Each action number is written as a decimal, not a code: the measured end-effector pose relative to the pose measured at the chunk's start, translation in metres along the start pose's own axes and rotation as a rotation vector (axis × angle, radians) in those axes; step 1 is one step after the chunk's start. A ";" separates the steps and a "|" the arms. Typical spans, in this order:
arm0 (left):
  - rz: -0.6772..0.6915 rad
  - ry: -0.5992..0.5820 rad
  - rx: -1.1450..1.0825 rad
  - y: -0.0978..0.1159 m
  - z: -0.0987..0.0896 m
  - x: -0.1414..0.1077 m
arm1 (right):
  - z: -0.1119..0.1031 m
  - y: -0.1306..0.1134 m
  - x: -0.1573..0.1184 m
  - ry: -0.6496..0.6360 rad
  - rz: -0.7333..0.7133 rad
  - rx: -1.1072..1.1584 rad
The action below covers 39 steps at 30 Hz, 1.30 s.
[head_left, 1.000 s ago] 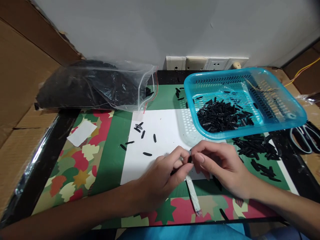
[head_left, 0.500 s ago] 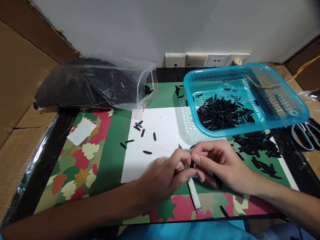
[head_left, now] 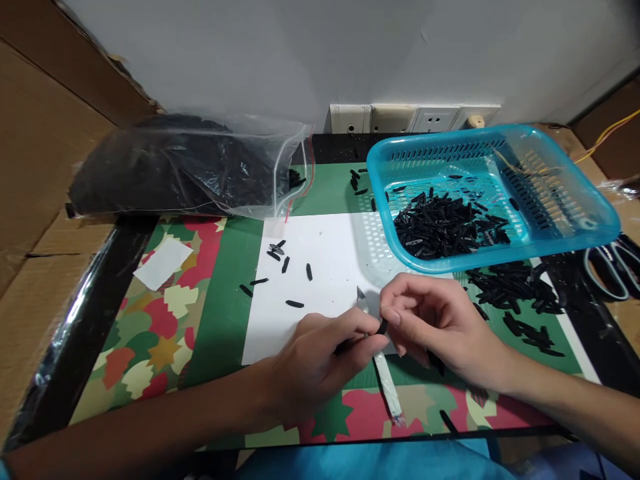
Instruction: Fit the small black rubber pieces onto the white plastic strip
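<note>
A small, slender black piece (head_left: pixel 383 327) is pinched between both hands above the lower edge of the white sheet (head_left: pixel 327 240). My left hand (head_left: pixel 327 353) grips it between thumb and forefinger. From the other side, my right hand (head_left: pixel 443 327) closes its thumb and forefinger on its upper end. Fingers cover much of the piece. Below them lies a craft knife with a white wrapped handle (head_left: pixel 387 390), its pointed blade showing beyond my fingers. Several similar black pieces (head_left: pixel 295 304) are scattered over the sheet's left part.
A blue plastic basket (head_left: pixel 450 265) at right holds a heap of black pieces. Another pile (head_left: pixel 515 287) lies in front of it, near scissors (head_left: pixel 607 270). A zip bag full of black material (head_left: pixel 185 170) rests at back left. A white paper scrap (head_left: pixel 163 264) lies left.
My left hand's fingers have straightened somewhat and shifted slightly down along the black piece. More of the knife blade shows. The right hand stays nearly in place.
</note>
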<state>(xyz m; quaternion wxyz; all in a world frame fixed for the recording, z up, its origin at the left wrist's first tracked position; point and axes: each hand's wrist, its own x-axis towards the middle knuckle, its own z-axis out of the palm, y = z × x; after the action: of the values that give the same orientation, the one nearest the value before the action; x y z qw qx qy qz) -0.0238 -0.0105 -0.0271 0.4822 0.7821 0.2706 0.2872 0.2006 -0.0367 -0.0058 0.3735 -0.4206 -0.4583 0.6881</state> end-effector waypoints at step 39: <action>0.044 0.005 -0.041 0.004 0.001 0.005 | -0.004 0.000 -0.004 0.137 -0.426 -0.437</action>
<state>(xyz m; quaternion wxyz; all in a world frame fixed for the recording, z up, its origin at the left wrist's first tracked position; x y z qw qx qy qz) -0.0191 -0.0096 -0.0231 0.4908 0.7772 0.2485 0.3054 0.2062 -0.0392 -0.0059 0.4403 -0.4308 -0.6468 0.4496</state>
